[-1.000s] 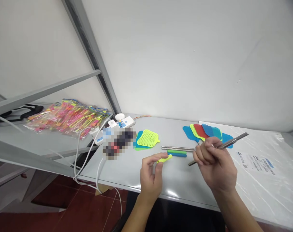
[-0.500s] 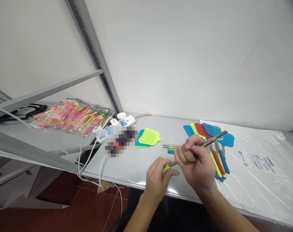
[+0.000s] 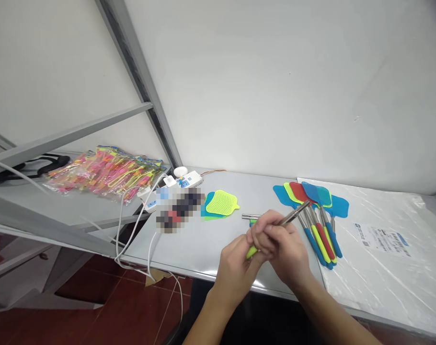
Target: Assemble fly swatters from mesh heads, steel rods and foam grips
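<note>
My left hand [image 3: 233, 268] is closed around the green grip [image 3: 252, 252] of a fly swatter handle. My right hand [image 3: 284, 249] wraps round the metal rod [image 3: 296, 213] of that same handle, touching my left hand. The rod tip points up and right, with no swatter head on it. Beyond my hands lie more handles [image 3: 249, 216] with metal rods, partly hidden. Left of these is a small stack of green and blue swatter heads [image 3: 222, 203]. On the right, several fly swatters [image 3: 321, 235] with blue, green and red heads lie fanned together.
A white plastic package [image 3: 386, 273] with a label covers the right side of the grey table [image 3: 189, 249]. To the left are a power strip [image 3: 191, 179], white cables [image 3: 149, 251] and a pixelated object [image 3: 180, 211]. Bagged colourful items [image 3: 110, 172] lie behind a metal frame [image 3: 146, 86].
My right hand has moved left and down along the rod to meet my left hand. The rod tip has shifted left, and less of the green grip shows.
</note>
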`<move>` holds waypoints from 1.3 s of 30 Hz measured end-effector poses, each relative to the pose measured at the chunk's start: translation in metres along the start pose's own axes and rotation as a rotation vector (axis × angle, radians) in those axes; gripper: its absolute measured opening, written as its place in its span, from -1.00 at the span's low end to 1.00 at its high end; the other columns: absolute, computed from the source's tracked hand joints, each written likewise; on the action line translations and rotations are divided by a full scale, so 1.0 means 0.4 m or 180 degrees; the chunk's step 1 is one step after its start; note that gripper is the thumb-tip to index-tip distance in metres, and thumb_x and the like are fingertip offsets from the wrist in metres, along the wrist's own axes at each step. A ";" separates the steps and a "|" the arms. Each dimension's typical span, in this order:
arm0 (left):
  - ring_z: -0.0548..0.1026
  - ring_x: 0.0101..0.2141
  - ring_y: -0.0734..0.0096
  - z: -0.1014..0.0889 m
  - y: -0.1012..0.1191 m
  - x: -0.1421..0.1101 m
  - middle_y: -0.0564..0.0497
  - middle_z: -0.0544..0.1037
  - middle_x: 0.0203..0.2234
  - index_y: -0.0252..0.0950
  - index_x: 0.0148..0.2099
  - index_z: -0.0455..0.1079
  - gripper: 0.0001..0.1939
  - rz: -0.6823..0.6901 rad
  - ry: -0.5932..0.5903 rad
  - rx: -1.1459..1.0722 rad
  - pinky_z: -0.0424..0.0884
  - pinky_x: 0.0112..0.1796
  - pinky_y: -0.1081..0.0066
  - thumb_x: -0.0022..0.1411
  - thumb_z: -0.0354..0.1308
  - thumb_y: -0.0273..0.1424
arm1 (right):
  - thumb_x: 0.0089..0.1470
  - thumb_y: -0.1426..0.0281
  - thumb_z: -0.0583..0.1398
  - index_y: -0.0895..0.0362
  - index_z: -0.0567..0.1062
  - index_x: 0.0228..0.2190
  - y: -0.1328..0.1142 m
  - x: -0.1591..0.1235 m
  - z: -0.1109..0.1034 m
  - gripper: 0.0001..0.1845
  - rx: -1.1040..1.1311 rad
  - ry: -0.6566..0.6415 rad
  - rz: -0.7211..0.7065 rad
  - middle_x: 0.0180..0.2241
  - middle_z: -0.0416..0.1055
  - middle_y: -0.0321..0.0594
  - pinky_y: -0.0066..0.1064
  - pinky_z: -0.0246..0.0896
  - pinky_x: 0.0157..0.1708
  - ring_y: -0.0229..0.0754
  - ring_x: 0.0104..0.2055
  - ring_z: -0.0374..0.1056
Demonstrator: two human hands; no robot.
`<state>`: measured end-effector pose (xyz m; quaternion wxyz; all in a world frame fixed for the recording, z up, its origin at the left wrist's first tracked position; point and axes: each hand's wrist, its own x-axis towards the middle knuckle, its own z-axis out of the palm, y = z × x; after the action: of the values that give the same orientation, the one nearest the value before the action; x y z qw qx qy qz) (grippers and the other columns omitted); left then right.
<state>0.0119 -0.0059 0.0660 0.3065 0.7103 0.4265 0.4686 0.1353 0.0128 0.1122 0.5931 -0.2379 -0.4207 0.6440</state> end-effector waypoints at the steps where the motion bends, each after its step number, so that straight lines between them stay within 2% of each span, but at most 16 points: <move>1: 0.38 -0.43 0.45 -0.007 0.006 0.002 0.06 0.45 -0.45 -0.26 -0.27 0.40 -0.91 -0.0088 -0.0109 -0.0025 0.29 -0.40 0.49 0.31 0.14 -0.38 | 0.14 0.44 0.11 0.10 0.54 -0.39 -0.003 -0.004 -0.008 -0.82 -0.0225 -0.0056 0.0160 -0.61 0.18 -0.37 -0.40 0.16 -0.44 -0.30 -0.54 0.11; 2: 0.40 -0.41 0.44 -0.014 0.011 0.004 0.06 0.47 -0.42 -0.26 -0.26 0.40 -0.91 -0.0182 -0.0255 -0.0032 0.30 -0.37 0.48 0.32 0.12 -0.37 | 0.12 0.42 0.15 0.11 0.56 -0.32 -0.009 -0.006 -0.015 -0.84 -0.0416 -0.0077 0.0303 -0.49 0.31 -0.28 -0.37 0.19 -0.37 -0.25 -0.42 0.23; 4: 0.40 -0.39 0.42 -0.023 0.021 0.009 0.07 0.47 -0.43 -0.25 -0.28 0.38 -0.87 -0.0330 -0.0569 0.0015 0.29 -0.35 0.46 0.34 0.07 -0.36 | 0.09 0.36 0.21 0.09 0.56 -0.20 -0.026 -0.008 -0.025 -0.78 -0.0474 0.0055 0.0394 -0.31 0.40 -0.19 -0.32 0.23 -0.21 -0.16 -0.23 0.31; 6: 0.38 -0.40 0.41 -0.023 0.030 0.013 0.08 0.45 -0.45 -0.24 -0.32 0.35 -0.81 -0.0406 -0.0783 0.0109 0.27 -0.35 0.44 0.37 0.02 -0.34 | 0.10 0.32 0.21 0.07 0.55 -0.22 -0.041 -0.007 -0.024 -0.80 -0.0093 0.0345 0.0209 -0.45 0.34 -0.29 -0.30 0.25 -0.17 -0.22 -0.34 0.29; 8: 0.35 -0.42 0.41 -0.015 0.039 0.018 0.07 0.44 -0.46 -0.24 -0.31 0.34 -0.78 -0.0452 -0.0908 0.0120 0.24 -0.37 0.44 0.39 -0.02 -0.33 | 0.15 0.30 0.17 0.09 0.52 -0.37 -0.045 -0.005 -0.016 -0.84 0.0281 0.0535 0.0026 -0.66 0.06 -0.44 -0.38 0.25 -0.35 -0.33 -0.57 0.07; 10: 0.32 -0.45 0.42 -0.008 0.044 0.020 0.08 0.43 -0.47 -0.24 -0.28 0.35 -0.76 -0.0531 -0.1010 0.0012 0.21 -0.40 0.45 0.41 -0.06 -0.30 | 0.22 0.26 0.12 0.10 0.44 -0.51 -0.039 -0.002 -0.008 -0.70 0.0431 0.0621 0.0022 -0.72 -0.18 -0.51 -0.48 0.10 -0.57 -0.37 -0.67 -0.19; 13: 0.24 -0.50 0.45 -0.015 0.039 0.020 0.13 0.35 -0.54 -0.24 -0.28 0.35 -0.76 -0.0752 -0.1128 -0.0074 0.17 -0.45 0.47 0.40 -0.05 -0.27 | 0.26 0.15 0.05 0.09 0.35 -0.55 -0.019 0.006 -0.009 -0.58 0.0536 0.0835 0.0043 -0.73 -0.24 -0.52 -0.52 -0.09 -0.69 -0.38 -0.69 -0.30; 17: 0.25 -0.47 0.46 -0.058 0.009 0.017 0.14 0.31 -0.54 -0.26 -0.37 0.30 -0.72 -0.0911 -0.1281 -0.0027 0.17 -0.43 0.49 0.39 -0.06 -0.29 | 0.27 0.11 0.03 0.08 0.31 -0.55 0.007 0.020 -0.024 -0.56 0.0627 0.0902 -0.0076 -0.73 -0.21 -0.53 -0.52 -0.09 -0.67 -0.38 -0.69 -0.29; 20: 0.24 -0.51 0.48 -0.075 -0.014 0.015 0.16 0.27 -0.57 -0.25 -0.37 0.26 -0.71 -0.0924 -0.1412 -0.0058 0.16 -0.44 0.49 0.41 -0.10 -0.29 | 0.29 0.18 0.02 0.09 0.34 -0.54 0.031 0.028 -0.029 -0.59 0.0590 0.0629 -0.0099 -0.73 -0.18 -0.52 -0.46 0.09 -0.55 -0.37 -0.69 -0.22; 23: 0.25 -0.51 0.46 -0.066 -0.021 0.014 0.15 0.27 -0.57 -0.24 -0.37 0.23 -0.73 -0.0792 -0.1191 0.0027 0.16 -0.44 0.47 0.41 -0.11 -0.33 | 0.28 0.24 0.04 0.10 0.45 -0.46 0.049 0.032 -0.029 -0.66 0.0192 0.0398 -0.0019 -0.69 0.10 -0.44 -0.30 0.24 -0.29 -0.31 -0.61 0.07; 26: 0.29 -0.51 0.43 -0.052 -0.008 0.012 0.10 0.33 -0.54 -0.24 -0.35 0.25 -0.73 -0.0643 -0.1027 0.0115 0.17 -0.45 0.45 0.41 -0.13 -0.36 | 0.27 0.28 0.01 0.12 0.51 -0.33 0.052 0.032 -0.025 -0.68 -0.0111 0.0216 -0.0025 -0.56 0.38 -0.28 -0.15 0.23 -0.08 -0.18 -0.44 0.33; 28: 0.32 -0.51 0.40 -0.049 0.006 0.012 0.07 0.37 -0.53 -0.23 -0.32 0.28 -0.73 -0.0538 -0.1026 0.0198 0.17 -0.47 0.43 0.42 -0.15 -0.36 | 0.26 0.33 -0.03 0.13 0.51 -0.22 0.047 0.029 -0.017 -0.67 -0.0150 0.0111 -0.0032 -0.57 0.44 -0.27 -0.05 0.18 0.03 -0.14 -0.42 0.40; 31: 0.39 -0.51 0.34 -0.051 0.027 0.014 0.02 0.45 -0.50 -0.21 -0.27 0.32 -0.74 -0.0496 -0.1024 0.0428 0.14 -0.52 0.42 0.42 -0.16 -0.37 | 0.20 0.38 -0.04 0.16 0.46 -0.04 0.039 0.024 0.005 -0.61 -0.0205 0.0253 0.0022 -0.54 0.53 -0.24 0.03 0.10 0.13 -0.09 -0.33 0.47; 34: 0.51 -0.38 0.25 -0.050 0.042 0.017 -0.04 0.56 -0.35 -0.20 -0.14 0.36 -0.75 -0.0464 -0.0921 0.0467 0.23 -0.49 0.41 0.42 -0.16 -0.39 | 0.15 0.40 -0.03 0.20 0.45 -0.02 0.035 0.024 0.023 -0.57 -0.0225 0.0369 0.0132 -0.49 0.58 -0.17 0.05 0.09 0.16 -0.04 -0.24 0.50; 37: 0.53 -0.12 0.19 -0.042 0.050 0.020 -0.05 0.56 -0.09 -0.13 0.12 0.32 -0.66 -0.0268 -0.0802 0.0334 0.39 -0.27 0.35 0.41 -0.15 -0.45 | 0.13 0.44 -0.05 0.20 0.49 -0.12 0.036 0.025 0.027 -0.60 -0.0212 0.0264 0.0140 -0.58 0.55 -0.21 0.05 0.07 0.17 -0.04 -0.26 0.53; 39: 0.51 -0.05 0.17 -0.039 0.053 0.021 -0.02 0.53 0.01 -0.06 0.20 0.26 -0.59 -0.0239 -0.0781 0.0343 0.39 -0.19 0.31 0.40 -0.14 -0.47 | 0.11 0.46 -0.05 0.18 0.50 -0.21 0.039 0.025 0.024 -0.64 -0.0169 0.0238 0.0168 -0.61 0.53 -0.21 0.05 0.08 0.16 -0.01 -0.22 0.54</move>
<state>0.0059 -0.0075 0.0929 0.3351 0.7612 0.4366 0.3429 0.1169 0.0210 0.1066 0.5847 -0.2884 -0.4087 0.6387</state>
